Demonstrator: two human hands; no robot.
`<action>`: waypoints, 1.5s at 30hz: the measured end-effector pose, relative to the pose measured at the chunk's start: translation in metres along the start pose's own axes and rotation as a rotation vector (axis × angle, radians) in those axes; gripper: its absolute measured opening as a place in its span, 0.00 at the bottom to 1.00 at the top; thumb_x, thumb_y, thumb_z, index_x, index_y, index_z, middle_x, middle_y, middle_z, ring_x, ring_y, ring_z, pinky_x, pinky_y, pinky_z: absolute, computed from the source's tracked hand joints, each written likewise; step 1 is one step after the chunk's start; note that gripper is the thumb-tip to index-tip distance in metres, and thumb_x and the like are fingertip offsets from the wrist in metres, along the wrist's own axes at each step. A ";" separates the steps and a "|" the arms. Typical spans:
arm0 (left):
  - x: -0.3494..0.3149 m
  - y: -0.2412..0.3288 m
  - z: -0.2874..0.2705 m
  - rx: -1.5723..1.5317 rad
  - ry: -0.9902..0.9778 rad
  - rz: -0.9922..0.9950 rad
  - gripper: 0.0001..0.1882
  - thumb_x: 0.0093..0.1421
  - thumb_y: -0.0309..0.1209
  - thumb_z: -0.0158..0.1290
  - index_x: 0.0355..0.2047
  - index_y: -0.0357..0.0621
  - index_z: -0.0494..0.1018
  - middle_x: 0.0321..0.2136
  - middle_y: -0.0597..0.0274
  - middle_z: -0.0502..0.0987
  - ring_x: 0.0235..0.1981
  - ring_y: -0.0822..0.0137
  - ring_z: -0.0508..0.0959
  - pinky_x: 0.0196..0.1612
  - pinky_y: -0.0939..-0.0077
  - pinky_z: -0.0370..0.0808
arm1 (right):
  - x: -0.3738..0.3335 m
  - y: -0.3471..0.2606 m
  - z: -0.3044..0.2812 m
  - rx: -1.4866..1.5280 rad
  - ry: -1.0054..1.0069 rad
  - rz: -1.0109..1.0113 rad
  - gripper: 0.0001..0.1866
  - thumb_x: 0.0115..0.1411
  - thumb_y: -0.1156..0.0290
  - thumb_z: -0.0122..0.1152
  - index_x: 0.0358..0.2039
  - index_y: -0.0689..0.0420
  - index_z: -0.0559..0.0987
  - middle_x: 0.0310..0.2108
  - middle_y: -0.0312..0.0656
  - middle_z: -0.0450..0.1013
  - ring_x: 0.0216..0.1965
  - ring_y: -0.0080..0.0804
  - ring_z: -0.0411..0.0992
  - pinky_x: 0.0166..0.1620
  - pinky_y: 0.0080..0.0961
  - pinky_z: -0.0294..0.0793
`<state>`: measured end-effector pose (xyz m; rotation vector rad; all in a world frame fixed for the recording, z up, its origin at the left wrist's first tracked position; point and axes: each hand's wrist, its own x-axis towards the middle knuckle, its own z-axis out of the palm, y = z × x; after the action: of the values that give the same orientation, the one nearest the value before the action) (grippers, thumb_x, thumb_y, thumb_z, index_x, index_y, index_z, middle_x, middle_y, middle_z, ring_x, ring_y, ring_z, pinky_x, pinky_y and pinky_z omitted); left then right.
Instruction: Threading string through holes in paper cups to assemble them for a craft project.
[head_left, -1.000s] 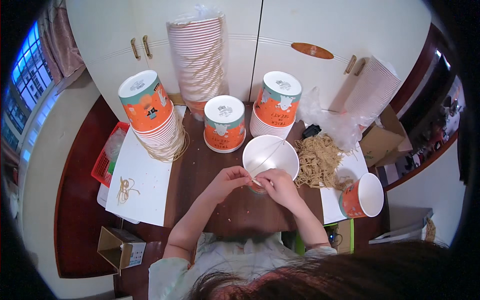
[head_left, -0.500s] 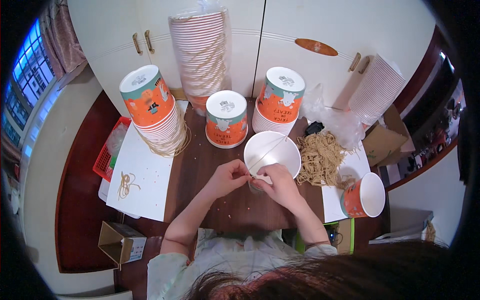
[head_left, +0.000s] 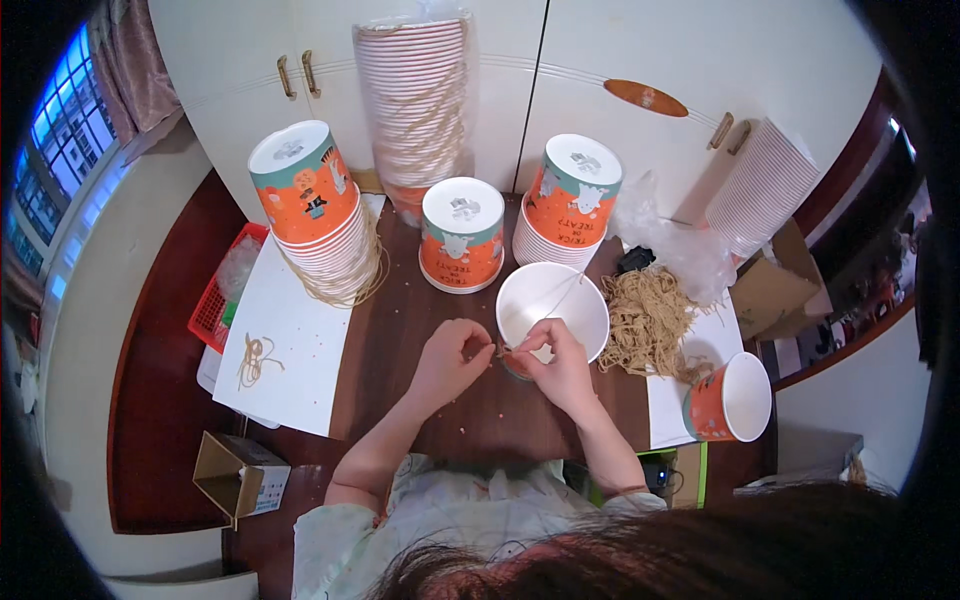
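Note:
A paper bucket (head_left: 533, 290) with a white inside and a printed orange outside stands before me, its mouth up. A thin tan string (head_left: 566, 297) runs from its far rim across the opening toward my fingers. At the near rim, my right hand (head_left: 558, 368) pinches the string between thumb and fingertips. Just left of the rim is my left hand (head_left: 452, 362), thumb and forefinger pressed together; what lies in that pinch, if anything, is too small to make out. Right of the bucket lies a heap of tan strings (head_left: 648, 320).
Upside-down buckets stand behind: a left stack (head_left: 312, 225) draped with strings, a single bucket (head_left: 462, 240) and another stack (head_left: 570, 200). A tall bagged stack (head_left: 415, 100) rises behind them. One bucket (head_left: 735, 398) lies tilted at right. Loose strings (head_left: 258, 362) lie on white paper at left.
My hands have drawn slightly apart at the near rim, the left one shifting a little away from the right. The view has shifted slightly.

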<state>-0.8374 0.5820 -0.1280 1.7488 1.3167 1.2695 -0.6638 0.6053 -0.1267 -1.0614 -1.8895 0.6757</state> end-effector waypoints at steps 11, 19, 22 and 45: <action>-0.013 -0.014 0.029 0.403 0.271 0.341 0.08 0.42 0.26 0.57 0.26 0.47 0.73 0.20 0.65 0.71 0.22 0.65 0.72 0.24 0.73 0.69 | -0.001 -0.004 0.000 0.084 -0.005 -0.025 0.14 0.41 0.80 0.62 0.28 0.59 0.67 0.21 0.37 0.71 0.25 0.29 0.70 0.31 0.23 0.68; -0.014 -0.006 0.025 0.400 0.310 0.481 0.12 0.40 0.21 0.56 0.30 0.42 0.73 0.26 0.60 0.76 0.26 0.63 0.76 0.29 0.74 0.73 | -0.003 -0.007 0.001 0.041 0.032 -0.055 0.11 0.41 0.80 0.60 0.26 0.57 0.69 0.22 0.36 0.70 0.25 0.29 0.68 0.30 0.23 0.66; -0.013 -0.004 0.024 0.339 0.293 0.459 0.12 0.42 0.20 0.55 0.30 0.41 0.73 0.27 0.60 0.76 0.27 0.63 0.76 0.30 0.74 0.74 | -0.004 -0.007 0.001 -0.003 0.032 -0.060 0.11 0.41 0.80 0.60 0.26 0.56 0.69 0.22 0.35 0.69 0.25 0.29 0.67 0.31 0.24 0.64; -0.007 -0.016 0.021 -0.221 0.037 0.042 0.09 0.49 0.21 0.54 0.31 0.40 0.68 0.26 0.65 0.73 0.28 0.76 0.73 0.30 0.84 0.71 | -0.005 -0.003 -0.004 -0.055 0.022 -0.063 0.12 0.41 0.79 0.59 0.29 0.54 0.70 0.24 0.36 0.69 0.29 0.31 0.67 0.36 0.25 0.62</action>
<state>-0.8236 0.5825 -0.1516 1.6122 1.1179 1.4192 -0.6606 0.5994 -0.1243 -1.0355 -1.9239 0.5773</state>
